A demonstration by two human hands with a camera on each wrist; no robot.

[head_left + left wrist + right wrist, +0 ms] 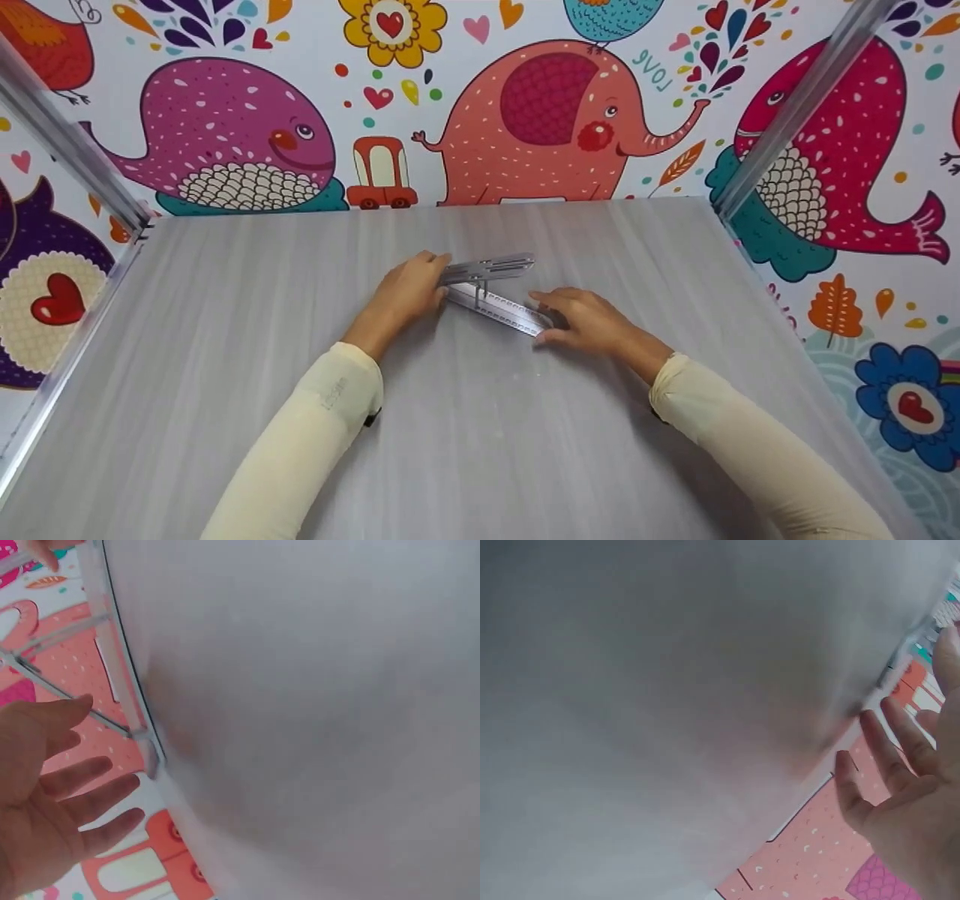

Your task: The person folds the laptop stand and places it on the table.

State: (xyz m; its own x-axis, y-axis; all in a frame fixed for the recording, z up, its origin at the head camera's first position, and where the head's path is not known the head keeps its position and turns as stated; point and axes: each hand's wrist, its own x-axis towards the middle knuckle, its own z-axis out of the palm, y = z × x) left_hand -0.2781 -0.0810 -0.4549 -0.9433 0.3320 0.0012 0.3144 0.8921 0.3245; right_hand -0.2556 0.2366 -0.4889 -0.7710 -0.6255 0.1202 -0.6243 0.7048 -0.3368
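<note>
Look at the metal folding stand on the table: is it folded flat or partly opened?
Partly opened. The folding stand shows its upper plate raised off the lower toothed strip, a small strut between them. The left hand and right hand touch its ends.

Grey wood-grain table [225, 390] — a folding metal bracket [495, 296] lies mid-table.

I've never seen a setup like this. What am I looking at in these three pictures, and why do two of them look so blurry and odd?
No machine here: a person works with two bare hands. The big picture comes from a camera on the person's head, looking down at a grey table with cartoon animal walls behind. The left hand and right hand each touch one end of a folding metal bracket, its upper arm lifted off the lower one. The other two pictures come from cameras on each wrist, so close that you mostly see blurred tabletop and spread fingers.
</note>
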